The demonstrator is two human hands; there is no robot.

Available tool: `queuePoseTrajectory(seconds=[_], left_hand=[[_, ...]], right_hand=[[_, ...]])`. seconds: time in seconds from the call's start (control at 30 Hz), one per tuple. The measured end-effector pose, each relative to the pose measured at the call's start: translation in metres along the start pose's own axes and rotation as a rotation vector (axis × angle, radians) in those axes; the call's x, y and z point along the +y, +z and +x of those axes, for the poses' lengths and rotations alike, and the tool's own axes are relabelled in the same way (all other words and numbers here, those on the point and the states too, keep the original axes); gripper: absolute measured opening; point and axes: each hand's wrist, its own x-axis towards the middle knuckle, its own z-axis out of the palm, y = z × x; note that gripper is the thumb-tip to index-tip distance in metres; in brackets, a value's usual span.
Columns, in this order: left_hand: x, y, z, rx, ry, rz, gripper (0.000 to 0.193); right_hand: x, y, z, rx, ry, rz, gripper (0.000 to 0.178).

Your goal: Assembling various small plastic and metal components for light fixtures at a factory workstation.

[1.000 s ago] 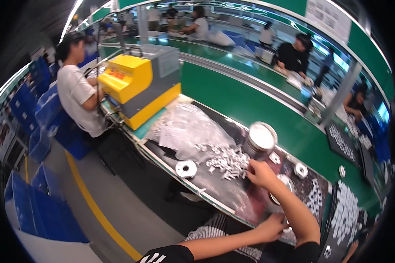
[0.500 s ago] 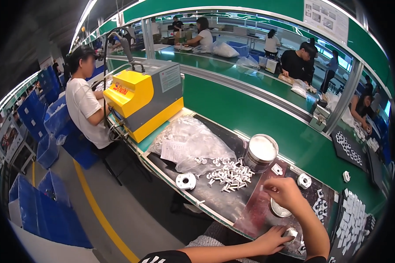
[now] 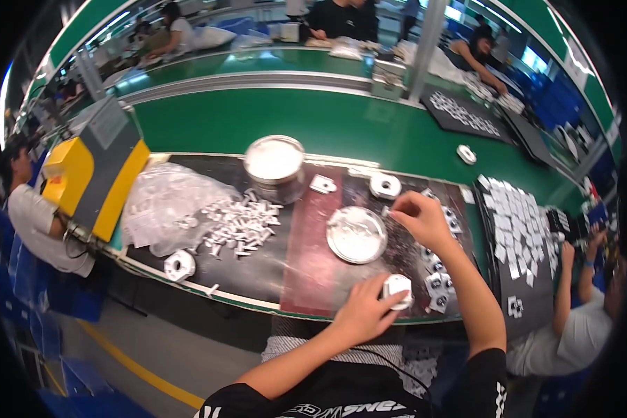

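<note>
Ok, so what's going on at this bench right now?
The person's left hand grips a rounded white part near the front edge of the dark bench. The right hand is beside a round, shallow silver dish, fingers bent; anything in its fingertips is too small to make out. Farther left, loose white pins lie piled beside a clear plastic bag.

From where I stood, a hand could have slid along the reddish strip of the tabletop, between the heap of white pieces and the shallow tin. The tall can blocked its far-left corner. Rightward, the right hand and clustered black-and-white parts crowded passage; the left hand, around a white round piece, obstructed the near edge.
</note>
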Motion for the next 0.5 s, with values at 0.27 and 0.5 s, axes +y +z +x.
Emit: queuePoseTrajectory(seconds=[0.27,0.5], left_hand=[[0.006,0.005,0.002,-0.019,-0.013,0.016,0.05],[0.007,0.005,0.001,-0.006,-0.022,0.014,0.048]], right_hand=[[0.021,0.014,0.002,0.005,-0.19,-0.163,0.014],[0.03,0.04,0.022,-0.068,-0.288,-0.233,0.016]])
